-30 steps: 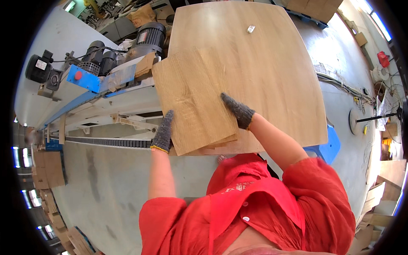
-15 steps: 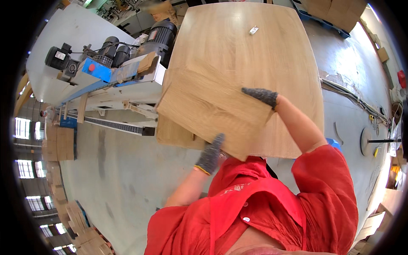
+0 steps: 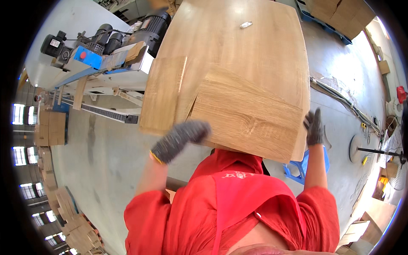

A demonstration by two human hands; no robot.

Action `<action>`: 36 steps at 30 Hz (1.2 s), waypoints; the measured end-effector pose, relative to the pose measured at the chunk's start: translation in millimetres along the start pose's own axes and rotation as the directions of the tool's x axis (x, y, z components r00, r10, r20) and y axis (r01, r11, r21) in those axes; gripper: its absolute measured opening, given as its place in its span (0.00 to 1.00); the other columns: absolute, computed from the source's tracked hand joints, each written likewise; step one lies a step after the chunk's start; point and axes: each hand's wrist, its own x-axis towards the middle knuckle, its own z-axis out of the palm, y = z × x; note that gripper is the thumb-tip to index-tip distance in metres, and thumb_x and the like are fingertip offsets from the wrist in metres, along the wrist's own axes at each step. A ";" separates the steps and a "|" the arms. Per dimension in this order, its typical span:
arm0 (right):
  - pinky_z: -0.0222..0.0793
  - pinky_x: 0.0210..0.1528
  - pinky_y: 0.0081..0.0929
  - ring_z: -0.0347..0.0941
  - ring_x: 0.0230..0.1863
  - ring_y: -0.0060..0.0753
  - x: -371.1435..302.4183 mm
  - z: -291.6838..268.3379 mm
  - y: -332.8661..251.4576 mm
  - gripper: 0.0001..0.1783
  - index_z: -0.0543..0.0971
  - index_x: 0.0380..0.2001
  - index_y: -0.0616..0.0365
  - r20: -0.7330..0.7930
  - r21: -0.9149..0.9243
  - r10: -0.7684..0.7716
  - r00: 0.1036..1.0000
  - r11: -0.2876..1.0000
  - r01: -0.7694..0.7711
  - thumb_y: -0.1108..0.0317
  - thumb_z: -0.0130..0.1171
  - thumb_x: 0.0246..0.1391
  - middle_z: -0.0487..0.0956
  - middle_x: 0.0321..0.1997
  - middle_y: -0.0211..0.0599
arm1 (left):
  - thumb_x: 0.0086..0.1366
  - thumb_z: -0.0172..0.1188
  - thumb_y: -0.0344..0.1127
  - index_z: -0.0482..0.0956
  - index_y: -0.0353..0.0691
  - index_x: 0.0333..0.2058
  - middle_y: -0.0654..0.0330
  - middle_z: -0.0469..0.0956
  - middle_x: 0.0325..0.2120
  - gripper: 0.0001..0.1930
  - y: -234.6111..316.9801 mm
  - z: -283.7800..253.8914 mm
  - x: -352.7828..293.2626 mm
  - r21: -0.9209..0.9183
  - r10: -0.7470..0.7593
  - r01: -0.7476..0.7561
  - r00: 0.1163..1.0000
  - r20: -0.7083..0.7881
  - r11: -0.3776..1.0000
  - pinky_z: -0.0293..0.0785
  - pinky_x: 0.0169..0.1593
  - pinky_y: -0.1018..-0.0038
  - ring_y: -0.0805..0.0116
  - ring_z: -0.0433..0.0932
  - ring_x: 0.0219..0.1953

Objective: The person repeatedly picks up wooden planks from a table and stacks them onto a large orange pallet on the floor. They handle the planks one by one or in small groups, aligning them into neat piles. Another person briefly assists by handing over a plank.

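Note:
A wood-grain board (image 3: 248, 121) lies at the table's near edge, on top of another board that is turned at an angle and shows at its far corner. My left hand (image 3: 182, 138), in a dark grey knitted glove, is by the board's near left corner; motion smears its fingers, and I cannot tell if it touches the board. Past the table's right edge is my gloved right hand (image 3: 314, 127), its fingers apart and holding nothing. A separate wood-grain panel (image 3: 163, 93) rests at the table's left side.
The large wood-topped table (image 3: 238, 46) carries a small white item (image 3: 246, 25) at its far end. To the left stands a machine with black motors (image 3: 155, 25) and a long rail (image 3: 106, 112). A blue stool (image 3: 302, 168) is at the right, near cables (image 3: 346, 102) on the floor.
The top board has turned and moved right onto another board, uncovering the left panel. My right hand has left it and moved right; my left hand has moved left.

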 end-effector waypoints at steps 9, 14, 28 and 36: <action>0.69 0.57 0.40 0.69 0.58 0.42 -76.5 47.1 18.3 0.47 0.61 0.66 0.53 0.337 0.273 0.156 0.928 0.928 -0.255 0.28 0.44 0.56 0.69 0.62 0.43 | 0.68 0.38 0.66 0.64 0.35 0.63 0.49 0.67 0.61 0.40 -5.2 -54.3 171.4 0.125 -0.240 0.287 0.925 -0.295 0.950 0.59 0.64 0.68 0.59 0.65 0.62; 0.70 0.56 0.37 0.70 0.55 0.37 -68.9 52.8 13.2 0.44 0.64 0.64 0.53 0.206 0.169 0.189 0.960 0.960 -0.225 0.35 0.57 0.54 0.73 0.57 0.40 | 0.66 0.38 0.70 0.65 0.37 0.62 0.51 0.69 0.59 0.42 -15.3 -49.5 169.8 -0.349 -0.394 0.339 0.914 -0.098 0.874 0.63 0.62 0.68 0.60 0.68 0.59; 0.67 0.56 0.27 0.70 0.54 0.27 -18.0 86.8 -27.3 0.35 0.69 0.58 0.64 0.536 -0.524 0.276 0.798 0.849 0.059 0.48 0.59 0.57 0.75 0.55 0.38 | 0.67 0.34 0.70 0.70 0.43 0.57 0.53 0.74 0.52 0.38 -104.4 48.5 12.4 -0.779 -0.426 -0.162 0.761 -0.489 0.605 0.72 0.55 0.62 0.59 0.74 0.52; 0.68 0.56 0.30 0.69 0.54 0.30 -36.0 100.4 -28.8 0.35 0.66 0.61 0.61 0.731 -0.473 0.337 0.593 0.877 0.085 0.52 0.61 0.57 0.74 0.55 0.37 | 0.62 0.41 0.74 0.72 0.45 0.56 0.52 0.77 0.50 0.40 -151.0 95.7 -48.5 -0.924 -0.510 -0.299 0.771 -0.382 0.240 0.72 0.54 0.56 0.52 0.75 0.51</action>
